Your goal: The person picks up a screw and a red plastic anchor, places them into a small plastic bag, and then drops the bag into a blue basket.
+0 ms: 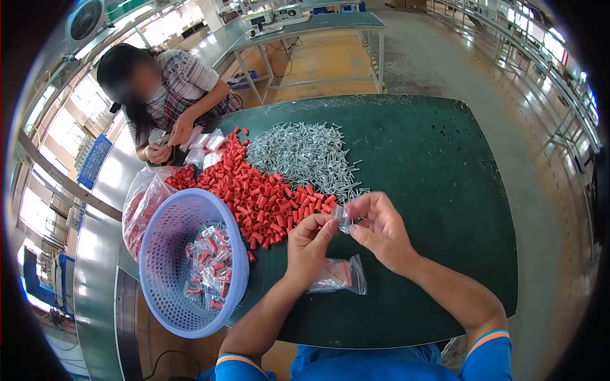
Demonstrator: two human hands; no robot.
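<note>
Between my two hands, above the green table, is a small clear plastic bag (342,218). My left hand (309,244) pinches its left side between thumb and fingers. On the other side my right hand (384,235) has its thumb and fingers at the bag's right edge. Whatever is inside the bag is too small to make out. Below the hands lies a larger clear bag (340,275) with something red in it. Just beyond my left hand spreads a pile of red caps (264,206), and behind it a heap of silver screws (302,155).
A purple basket (149,273) at the left holds packed bags (210,267). Behind it is a clear sack (143,213) with red pieces. A co-worker (184,82) sits at the far left corner, hands near small white bags (206,143). Another table (318,24) stands beyond.
</note>
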